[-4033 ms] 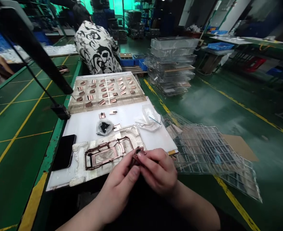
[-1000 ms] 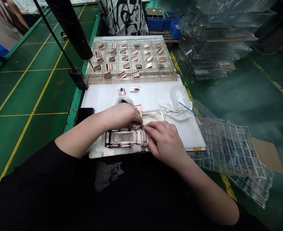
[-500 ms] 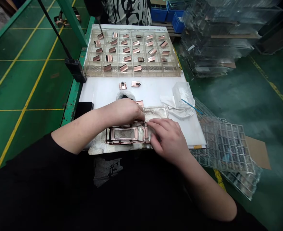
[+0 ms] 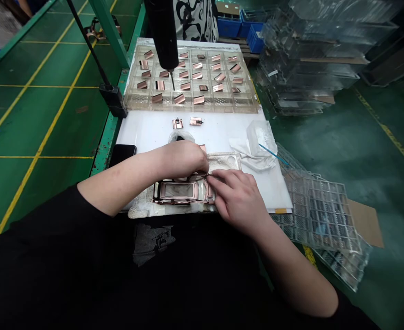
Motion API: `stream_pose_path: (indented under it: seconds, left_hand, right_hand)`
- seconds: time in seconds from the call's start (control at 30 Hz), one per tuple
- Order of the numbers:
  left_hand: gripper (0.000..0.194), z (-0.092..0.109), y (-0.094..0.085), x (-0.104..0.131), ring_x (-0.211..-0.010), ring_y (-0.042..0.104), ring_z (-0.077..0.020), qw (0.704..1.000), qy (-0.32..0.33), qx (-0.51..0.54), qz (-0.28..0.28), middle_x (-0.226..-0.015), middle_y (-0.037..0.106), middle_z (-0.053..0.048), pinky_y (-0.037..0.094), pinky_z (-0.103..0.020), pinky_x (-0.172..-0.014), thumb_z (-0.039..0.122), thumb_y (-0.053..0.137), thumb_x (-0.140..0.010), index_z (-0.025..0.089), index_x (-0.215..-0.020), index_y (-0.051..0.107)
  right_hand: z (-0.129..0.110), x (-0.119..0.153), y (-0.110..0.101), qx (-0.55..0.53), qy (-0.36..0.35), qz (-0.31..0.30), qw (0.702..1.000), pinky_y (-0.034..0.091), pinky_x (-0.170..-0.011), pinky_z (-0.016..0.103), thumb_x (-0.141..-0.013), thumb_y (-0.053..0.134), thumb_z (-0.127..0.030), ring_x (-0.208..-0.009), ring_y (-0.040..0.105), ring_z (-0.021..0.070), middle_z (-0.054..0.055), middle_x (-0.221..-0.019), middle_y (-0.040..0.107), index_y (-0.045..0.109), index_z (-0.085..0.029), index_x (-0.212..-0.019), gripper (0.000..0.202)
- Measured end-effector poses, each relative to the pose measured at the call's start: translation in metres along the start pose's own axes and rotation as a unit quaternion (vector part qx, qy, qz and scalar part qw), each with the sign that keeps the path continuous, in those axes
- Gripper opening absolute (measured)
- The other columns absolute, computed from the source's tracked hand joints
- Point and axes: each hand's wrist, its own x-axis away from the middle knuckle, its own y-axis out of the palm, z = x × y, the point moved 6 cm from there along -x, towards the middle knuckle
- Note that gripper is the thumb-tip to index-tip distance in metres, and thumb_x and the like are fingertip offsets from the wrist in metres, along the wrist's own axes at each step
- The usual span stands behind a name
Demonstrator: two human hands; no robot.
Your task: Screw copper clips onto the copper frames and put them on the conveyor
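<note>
A copper-coloured model car body lies in a worn, pale holder at the front edge of the table. My left hand reaches over its far side with fingers curled down and pinched. What those fingertips hold is hidden. My right hand grips the front end of the car body, index finger on the far side and thumb on the near side. Both hands' fingertips nearly meet at the car's far front corner. Just beyond my left hand sits a small plastic bag with dark contents.
Two small copper parts lie past the bag. A compartment tray of copper pieces spans the back, with a hanging black power screwdriver above it. A clear box and white cloth are at right, a phone at left.
The hanging screwdriver has swung right and nearer, over the tray. My hands stay at the car's front corner, with the left shifted very slightly right. The whole view has moved a little.
</note>
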Motion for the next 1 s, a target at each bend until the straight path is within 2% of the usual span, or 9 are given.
stream_pose_path:
  seconds: [0.23,0.4,0.47,0.57,0.67,0.77,0.83,0.93,1.0]
  left_hand:
    - [0.023,0.003,-0.001,-0.001,-0.080,0.073,-0.0209,0.999,-0.022,-0.036,0.002,-0.092,0.083,-0.004,0.038,-0.032,-0.065,0.008,0.070,-0.091,0.025,-0.091,0.086]
    - [0.031,-0.003,0.004,0.004,-0.089,0.077,-0.0219,0.998,-0.062,0.003,0.018,-0.099,0.086,-0.003,0.044,-0.031,-0.070,0.004,0.069,-0.092,0.027,-0.101,0.088]
    - [0.031,-0.005,0.005,0.012,-0.095,0.079,-0.0219,0.995,-0.076,0.037,0.051,-0.106,0.086,-0.004,0.048,-0.030,-0.076,0.006,0.069,-0.095,0.026,-0.110,0.087]
    - [0.023,-0.002,0.004,0.030,-0.106,0.080,-0.0241,0.985,-0.113,0.073,0.104,-0.113,0.086,-0.007,0.054,-0.031,-0.086,0.020,0.067,-0.105,0.023,-0.120,0.085]
    - [0.026,0.006,0.008,0.051,-0.106,0.080,-0.0276,0.977,-0.166,0.076,0.107,-0.111,0.086,-0.009,0.057,-0.035,-0.090,0.032,0.064,-0.110,0.023,-0.123,0.085]
    - [0.029,0.016,0.013,0.066,-0.108,0.080,-0.0298,0.970,-0.196,0.097,0.110,-0.114,0.086,-0.010,0.060,-0.038,-0.094,0.032,0.065,-0.109,0.023,-0.129,0.084]
    - [0.032,0.019,0.016,0.071,-0.115,0.080,-0.0307,0.963,-0.206,0.126,0.123,-0.124,0.085,-0.011,0.060,-0.039,-0.100,0.030,0.064,-0.108,0.023,-0.135,0.081]
    - [0.034,0.019,0.021,0.072,-0.121,0.079,-0.0305,0.954,-0.225,0.156,0.120,-0.131,0.084,-0.011,0.059,-0.039,-0.103,0.030,0.061,-0.110,0.025,-0.138,0.080]
    - [0.031,0.019,0.024,0.069,-0.116,0.080,-0.0302,0.951,-0.242,0.158,0.114,-0.124,0.086,-0.011,0.059,-0.038,-0.098,0.030,0.061,-0.109,0.026,-0.132,0.081]
  right_hand:
    - [-0.002,0.000,0.001,0.021,-0.017,-0.014,1.000,0.044,-0.103,0.052,-0.103,0.065,-0.021,-0.133,0.060,0.0353,0.011,-0.150,0.071,0.075,-0.019,-0.144,0.042]
    - [-0.002,-0.001,0.003,0.038,-0.013,-0.047,0.998,0.045,-0.104,0.054,-0.105,0.063,-0.022,-0.136,0.058,0.0366,0.011,-0.154,0.069,0.073,-0.021,-0.147,0.043]
    - [-0.003,-0.001,0.003,0.044,-0.012,-0.052,0.998,0.045,-0.104,0.054,-0.105,0.064,-0.021,-0.136,0.058,0.0365,0.011,-0.155,0.068,0.073,-0.022,-0.147,0.044]
    - [-0.003,-0.002,0.003,0.045,-0.016,-0.052,0.998,0.046,-0.105,0.054,-0.104,0.065,-0.021,-0.136,0.058,0.0362,0.012,-0.154,0.069,0.073,-0.022,-0.146,0.043]
    - [-0.003,-0.003,0.004,0.043,-0.017,-0.048,0.998,0.047,-0.108,0.055,-0.105,0.065,-0.022,-0.136,0.058,0.0363,0.013,-0.154,0.068,0.074,-0.022,-0.146,0.042]
    - [-0.004,-0.002,0.008,0.040,-0.019,-0.047,0.998,0.048,-0.109,0.056,-0.105,0.064,-0.020,-0.137,0.058,0.0367,0.013,-0.154,0.068,0.074,-0.021,-0.146,0.042]
    - [-0.005,0.000,0.008,0.041,-0.022,-0.050,0.998,0.050,-0.109,0.057,-0.105,0.065,-0.020,-0.137,0.058,0.0373,0.014,-0.155,0.068,0.073,-0.021,-0.147,0.043]
    - [-0.003,-0.006,-0.005,0.045,-0.039,-0.069,0.996,0.053,-0.108,0.056,-0.104,0.067,-0.018,-0.135,0.062,0.0363,0.012,-0.151,0.070,0.075,-0.023,-0.145,0.042]
    - [0.001,-0.023,-0.024,0.064,-0.052,-0.089,0.993,0.054,-0.105,0.056,-0.104,0.067,-0.019,-0.126,0.068,0.0345,0.010,-0.139,0.077,0.082,-0.025,-0.130,0.030]
